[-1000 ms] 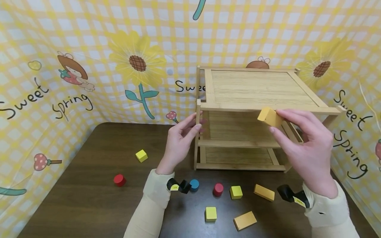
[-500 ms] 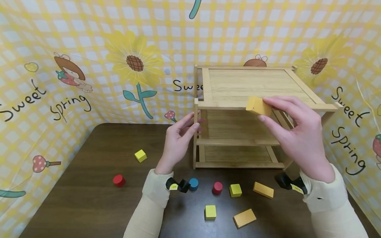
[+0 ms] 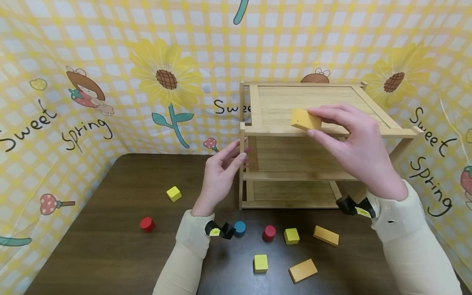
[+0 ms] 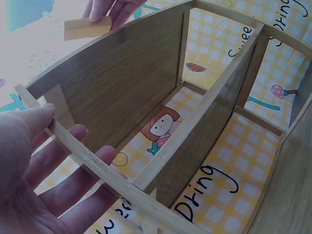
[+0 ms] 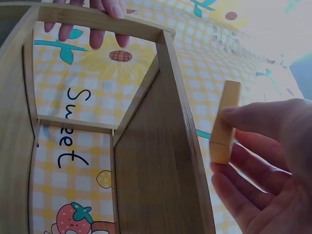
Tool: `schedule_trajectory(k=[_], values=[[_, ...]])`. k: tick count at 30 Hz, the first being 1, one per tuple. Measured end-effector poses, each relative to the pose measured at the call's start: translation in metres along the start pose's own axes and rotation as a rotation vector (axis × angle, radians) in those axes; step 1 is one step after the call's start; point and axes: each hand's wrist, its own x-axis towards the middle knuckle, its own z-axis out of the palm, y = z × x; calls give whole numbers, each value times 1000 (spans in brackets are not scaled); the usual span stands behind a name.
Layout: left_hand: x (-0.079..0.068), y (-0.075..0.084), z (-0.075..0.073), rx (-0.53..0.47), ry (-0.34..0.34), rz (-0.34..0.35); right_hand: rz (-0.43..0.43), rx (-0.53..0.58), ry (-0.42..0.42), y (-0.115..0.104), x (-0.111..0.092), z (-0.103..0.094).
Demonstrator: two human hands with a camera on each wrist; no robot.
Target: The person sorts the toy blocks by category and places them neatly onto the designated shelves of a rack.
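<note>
A three-tier wooden shelf (image 3: pixel 313 175) stands on the dark table. At its front left post, my left hand (image 3: pixel 220 176) holds the upright, thumb on the near side and fingers behind it. The left wrist view shows that thumb (image 4: pixel 36 117) on the post. An orange-yellow rectangular block (image 3: pixel 305 119) is pinched between the thumb and fingers of my right hand (image 3: pixel 354 141), raised in front of the top board's front edge. In the right wrist view the block (image 5: pixel 225 122) is apart from the shelf, at the outer side of its top board.
On the table (image 3: pixel 92 246) lie two orange rectangular blocks (image 3: pixel 303 271), several yellow cubes (image 3: pixel 260 263), a blue cylinder (image 3: pixel 240 228) and two red cylinders (image 3: pixel 269 233). A yellow checked cloth (image 3: pixel 206 49) hangs behind and at both sides.
My right hand has moved up and to the left with the block, from before the upper opening to the top board's edge. My left hand keeps its hold on the post.
</note>
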Motion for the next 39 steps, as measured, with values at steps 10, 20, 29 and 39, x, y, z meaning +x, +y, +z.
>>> schedule_trajectory(k=[10,20,29,39], values=[[1,-3,-1,14,-10,12,31,6,-159,2,23,-4],[1,-3,-2,15,-19,32,73,4,-254,2,38,-4],[1,-3,-2,14,-13,18,81,-3,-305,6,48,-1],[0,-3,-2,17,-19,19,109,2,-360,12,51,8]])
